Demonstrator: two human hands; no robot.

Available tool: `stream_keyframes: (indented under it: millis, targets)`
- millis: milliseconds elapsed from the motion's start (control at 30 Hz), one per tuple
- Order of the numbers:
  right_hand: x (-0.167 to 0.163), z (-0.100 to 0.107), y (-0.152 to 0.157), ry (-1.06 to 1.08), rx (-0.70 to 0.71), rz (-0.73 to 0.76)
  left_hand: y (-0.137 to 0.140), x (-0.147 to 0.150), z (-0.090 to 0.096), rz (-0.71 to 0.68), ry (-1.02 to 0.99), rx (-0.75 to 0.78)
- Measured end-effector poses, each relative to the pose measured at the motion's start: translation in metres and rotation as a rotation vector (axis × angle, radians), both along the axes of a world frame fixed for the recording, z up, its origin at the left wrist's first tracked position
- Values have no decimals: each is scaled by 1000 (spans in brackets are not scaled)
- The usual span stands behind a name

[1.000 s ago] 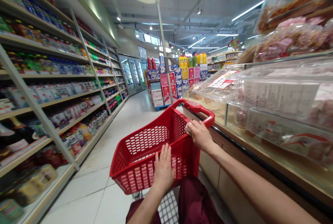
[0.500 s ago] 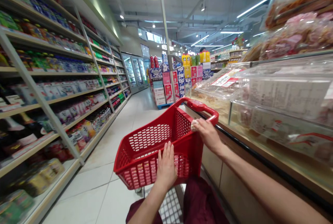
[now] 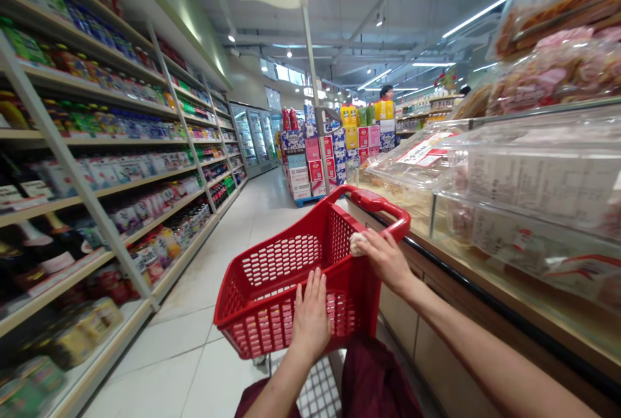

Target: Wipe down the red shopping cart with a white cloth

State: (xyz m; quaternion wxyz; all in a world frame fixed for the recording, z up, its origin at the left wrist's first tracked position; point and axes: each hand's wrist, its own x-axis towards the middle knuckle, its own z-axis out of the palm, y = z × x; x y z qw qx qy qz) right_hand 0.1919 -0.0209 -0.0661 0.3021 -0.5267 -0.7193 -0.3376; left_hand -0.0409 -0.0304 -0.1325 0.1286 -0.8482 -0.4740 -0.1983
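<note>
A red plastic shopping cart (image 3: 272, 305) stands right in front of me, side-on, its perforated basket to the left and its handle (image 3: 373, 201) to the upper right. My left hand (image 3: 312, 314) lies flat against the near side and rim of the basket, fingers stretched out and holding nothing. With its fingers closed, my right hand (image 3: 388, 261) presses a crumpled white cloth (image 3: 358, 243) on the cart's rim, just below the handle. The cloth is partly hidden under the fingers.
Shelves of bottles and packets (image 3: 121, 162) line the left wall. A glass-fronted counter (image 3: 436, 217) with packaged food runs close along the right. Stacked drink boxes (image 3: 315, 165) stand ahead on a blue pallet, with glass-door fridges (image 3: 255, 136) beyond. A person's head (image 3: 387, 92) shows behind the boxes.
My right hand has slid the white cloth slightly left and down along the rim. My left hand stays on the basket's side. A person's head has risen into fuller view behind the boxes.
</note>
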Motion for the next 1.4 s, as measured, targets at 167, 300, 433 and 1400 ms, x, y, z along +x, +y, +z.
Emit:
stream_keyframes:
  millis: [167, 300, 433, 1400]
  targets:
    - [22, 7, 0, 134, 106, -218, -2, 2, 1, 12, -24, -9]
    - [-5, -6, -3, -6, 21, 33, -2, 1, 4, 8, -11, -21]
    - [8, 3, -1, 75, 44, -110, 0, 0, 4, 0, -19, -23]
    - [-22, -2, -8, 80, -136, -13, 40, -52, -2, 12, -290, 106]
